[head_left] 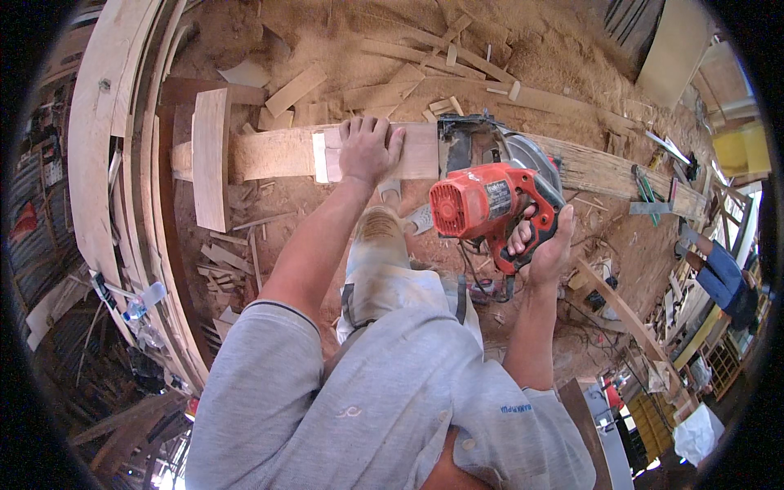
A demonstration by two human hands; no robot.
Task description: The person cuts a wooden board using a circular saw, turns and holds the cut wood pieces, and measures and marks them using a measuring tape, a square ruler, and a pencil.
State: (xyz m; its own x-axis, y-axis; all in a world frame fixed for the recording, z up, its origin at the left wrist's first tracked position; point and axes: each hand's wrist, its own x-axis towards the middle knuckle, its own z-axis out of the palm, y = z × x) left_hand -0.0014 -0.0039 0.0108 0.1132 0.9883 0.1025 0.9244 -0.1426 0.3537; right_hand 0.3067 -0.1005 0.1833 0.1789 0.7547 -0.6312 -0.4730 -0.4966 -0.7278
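Note:
My right hand [545, 245] is wrapped round the rear handle of a red and black circular saw [490, 200]. The saw's base rests at the right end of a short reddish wooden board [421, 152], and its blade is hidden by the guard and body. Pressed flat on that board, left of the saw, is my left hand [366, 151], with its fingers stretched out. The board lies on a long wooden plank [273, 155] that runs across in front of me. A separate short board [211, 161] sits crosswise on the plank's left end.
Sawdust and wood offcuts [296, 90] cover the ground beyond the plank. Long timbers [106, 155] stand stacked at the left. On the plank's right part lie green-handled tools and a metal square [651, 208]. A cable trails below the saw. Another person [723, 278] is at the far right.

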